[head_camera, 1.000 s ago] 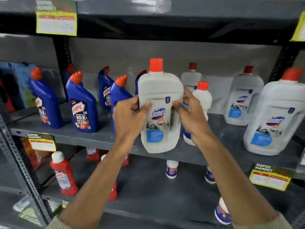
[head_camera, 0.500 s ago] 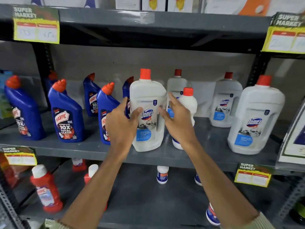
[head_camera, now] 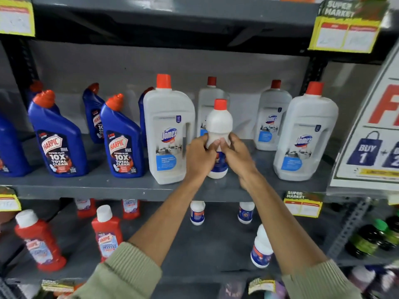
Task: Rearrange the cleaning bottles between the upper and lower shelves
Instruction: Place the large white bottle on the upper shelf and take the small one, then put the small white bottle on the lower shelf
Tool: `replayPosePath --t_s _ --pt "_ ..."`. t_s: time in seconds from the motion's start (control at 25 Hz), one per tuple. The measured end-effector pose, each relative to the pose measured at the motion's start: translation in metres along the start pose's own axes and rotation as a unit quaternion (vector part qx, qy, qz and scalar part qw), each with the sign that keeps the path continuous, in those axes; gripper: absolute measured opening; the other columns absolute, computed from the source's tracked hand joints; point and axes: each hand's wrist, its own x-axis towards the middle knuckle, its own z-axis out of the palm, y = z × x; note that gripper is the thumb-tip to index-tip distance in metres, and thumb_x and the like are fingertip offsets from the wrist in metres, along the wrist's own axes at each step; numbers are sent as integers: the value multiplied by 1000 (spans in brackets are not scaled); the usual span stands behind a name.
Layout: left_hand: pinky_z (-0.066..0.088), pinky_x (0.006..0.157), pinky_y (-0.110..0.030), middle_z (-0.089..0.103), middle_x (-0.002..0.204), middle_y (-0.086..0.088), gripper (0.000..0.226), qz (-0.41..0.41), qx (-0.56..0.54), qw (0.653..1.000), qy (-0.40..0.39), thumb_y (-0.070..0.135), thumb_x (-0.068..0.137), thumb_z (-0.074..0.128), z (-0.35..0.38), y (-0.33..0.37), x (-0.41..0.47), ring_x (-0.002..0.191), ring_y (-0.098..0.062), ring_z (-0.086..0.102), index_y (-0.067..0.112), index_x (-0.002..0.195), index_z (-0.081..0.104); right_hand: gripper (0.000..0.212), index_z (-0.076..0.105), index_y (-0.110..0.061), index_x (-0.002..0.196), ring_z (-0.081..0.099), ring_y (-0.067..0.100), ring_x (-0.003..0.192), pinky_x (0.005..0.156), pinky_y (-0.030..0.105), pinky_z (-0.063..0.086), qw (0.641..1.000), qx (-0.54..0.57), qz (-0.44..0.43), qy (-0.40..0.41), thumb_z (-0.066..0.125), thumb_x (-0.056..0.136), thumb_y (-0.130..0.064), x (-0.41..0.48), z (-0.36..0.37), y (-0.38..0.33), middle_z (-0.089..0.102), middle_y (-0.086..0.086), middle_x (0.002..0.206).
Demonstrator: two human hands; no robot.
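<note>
Small white bottle [head_camera: 219,124] stood upright on the upper shelf [head_camera: 108,186]; left hand [head_camera: 199,157] and right hand [head_camera: 237,156] fingers clasped its waist equally.

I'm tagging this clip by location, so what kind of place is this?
Most likely a supermarket cleaning-products aisle: yellow shelf tags printed "Super Market", a "Buy 1" offer sign, and grey metal shelves lined with Harpic bottles and Domex bottles.

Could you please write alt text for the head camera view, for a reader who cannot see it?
Both hands, left hand and right hand, grip a small white bottle with a red cap on the upper shelf, beside a large Domex bottle. Blue Harpic bottles stand left.
</note>
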Motion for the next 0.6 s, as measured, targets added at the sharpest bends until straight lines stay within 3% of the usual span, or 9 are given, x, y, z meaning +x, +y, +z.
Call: replayPosePath --t_s 0.08,0.12,0.2,0.24,0.32,0.4,0.48,0.6 --pt "56 69 -35 75 76 -6 15 22 -3 1000 13 18 91 63 -6 1 -11 73 -14 70 5 91 71 24 58 -23 123 68 17 111 101 44 54 1000 5 -18 10 50 101 -26 -16 -1 -2 72 0 117" --pt "51 60 -24 70 65 4 13 39 -10 999 17 18 90 64 -10 1 -22 62 -4 64 9 84 70 24 59 -25 123 69 14 110 101 44 54 999 15 -30 11 50 101 -28 -29 -1 -1 73 -3 115" --pt "39 52 -10 61 52 15 9 59 -24 998 24 23 87 65 -20 3 -47 50 0 55 19 79 68 25 59 -28 123 69 9 109 99 39 55 997 46 -58 6 50 100 -30 -61 0 1 74 -8 112" --pt "41 51 -12 63 53 15 7 65 -41 997 25 26 85 64 -25 4 -61 50 -2 56 23 80 68 27 58 -30 126 69 8 110 97 36 54 995 62 -77 3 51 100 -30 -77 0 2 73 -8 114" --pt "57 56 -31 73 66 8 12 63 -74 995 14 31 82 64 -34 2 -92 61 -16 68 23 89 70 34 54 -30 132 67 11 114 97 31 54 991 82 -106 -4 52 98 -29 -108 1 6 72 -8 120" --pt "61 63 -43 77 75 1 23 51 -72 996 7 35 79 65 -38 -12 -118 72 -28 73 27 99 71 35 55 -31 131 67 10 113 94 26 55 991 88 -101 -15 52 97 -28 -132 5 20 72 -10 118" --pt "60 60 -42 78 75 1 27 26 -51 998 -3 37 77 67 -35 -40 -142 70 -25 74 30 103 72 33 56 -34 128 68 8 110 93 23 54 994 85 -68 -23 54 97 -24 -150 14 51 73 -12 115" --pt "60 57 -33 78 74 1 23 -55 -58 997 -24 22 74 71 -19 -96 -172 64 -16 74 26 97 74 37 55 -20 133 66 14 114 97 34 53 999 42 -10 -27 57 96 -16 -165 33 111 71 -5 120"
